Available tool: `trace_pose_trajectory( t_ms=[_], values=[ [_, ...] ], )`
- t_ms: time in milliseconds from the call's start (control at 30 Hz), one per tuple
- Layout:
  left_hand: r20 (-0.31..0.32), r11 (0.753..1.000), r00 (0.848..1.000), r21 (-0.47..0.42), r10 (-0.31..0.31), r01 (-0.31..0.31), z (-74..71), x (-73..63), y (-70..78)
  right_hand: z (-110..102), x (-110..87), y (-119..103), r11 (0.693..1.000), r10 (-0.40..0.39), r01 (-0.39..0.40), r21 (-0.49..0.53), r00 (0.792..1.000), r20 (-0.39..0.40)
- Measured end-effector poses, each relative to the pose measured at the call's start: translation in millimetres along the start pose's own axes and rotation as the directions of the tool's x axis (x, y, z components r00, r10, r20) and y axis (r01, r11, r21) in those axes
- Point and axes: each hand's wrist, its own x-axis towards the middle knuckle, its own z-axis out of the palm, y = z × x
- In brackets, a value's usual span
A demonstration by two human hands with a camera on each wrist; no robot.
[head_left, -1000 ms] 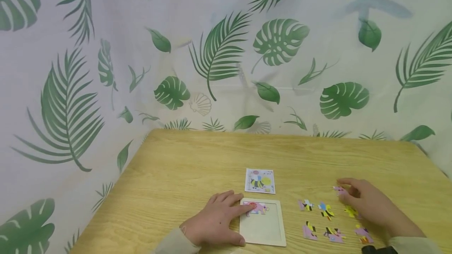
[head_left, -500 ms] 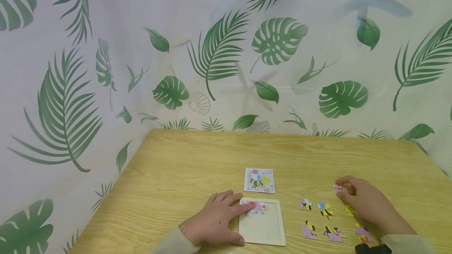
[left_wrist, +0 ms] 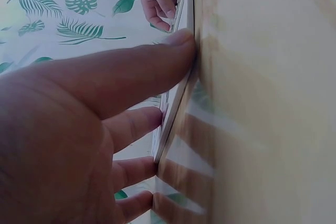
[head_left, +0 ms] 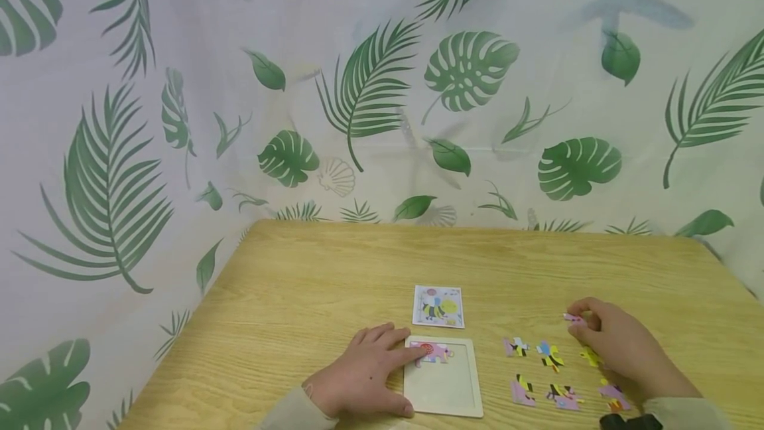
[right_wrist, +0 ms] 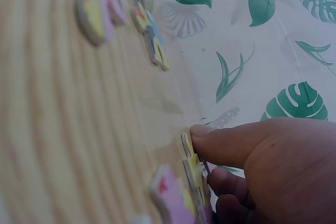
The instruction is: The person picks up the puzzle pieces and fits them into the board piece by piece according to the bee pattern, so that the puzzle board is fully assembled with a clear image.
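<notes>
My left hand (head_left: pixel 367 371) lies spread at the left of a pale square puzzle tray (head_left: pixel 444 390). Its index fingertip presses on pink joined puzzle pieces (head_left: pixel 440 352) in the tray's upper left corner; the thumb rests by the tray's lower edge. To the right, my right hand (head_left: pixel 623 344) pinches a small pink puzzle piece (head_left: pixel 573 318) between thumb and fingers, at or just above the table. Fingers hide part of that piece. In the right wrist view, the thumb of the right hand (right_wrist: pixel 283 166) stands close to yellow and pink pieces (right_wrist: pixel 194 166).
Several loose puzzle pieces (head_left: pixel 550 355) lie in two rough rows between the tray and my right hand. A bee picture card (head_left: pixel 438 306) lies behind the tray. Behind the wooden table (head_left: pixel 322 264) hangs a leaf-printed cloth (head_left: pixel 370 171).
My right hand has shifted slightly left and the pinched puzzle piece looks tilted flatter. The left hand stays on the tray.
</notes>
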Motion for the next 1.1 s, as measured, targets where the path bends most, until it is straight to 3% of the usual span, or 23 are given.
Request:
trace_pose_trajectory(
  t_ms=[233, 633, 800, 933, 1100],
  values=[
    [0.006, 1.0, 1.0, -0.016, -0.012, 0.012, -0.1, -0.9, 0.1, 2.5, 2.6, 1.8, 0.999, -0.021, 0.021, 0.035, 1.0, -0.014],
    [0.005, 1.0, 1.0, -0.011, -0.002, 0.003, -1.6, -1.3, 0.4, 4.2, -0.2, 2.7, 0.999, 0.036, -0.032, 0.042, 0.996, -0.081],
    [-0.002, 1.0, 1.0, -0.021, -0.009, 0.009, -0.7, -3.2, 2.5, 6.2, -3.4, 3.1, 0.992, 0.068, -0.055, 0.111, 0.992, -0.111],
    [-0.003, 1.0, 1.0, -0.027, -0.015, 0.015, -0.6, -3.7, 3.7, 5.5, -6.8, -2.1, 0.98, 0.097, -0.075, 0.185, 0.989, -0.113],
    [-0.001, 1.0, 1.0, -0.017, -0.01, 0.01, -1.3, -2.3, 3.9, -0.2, -10.1, -16.5, 0.985, 0.074, -0.044, 0.166, 0.982, -0.176]
  ],
)
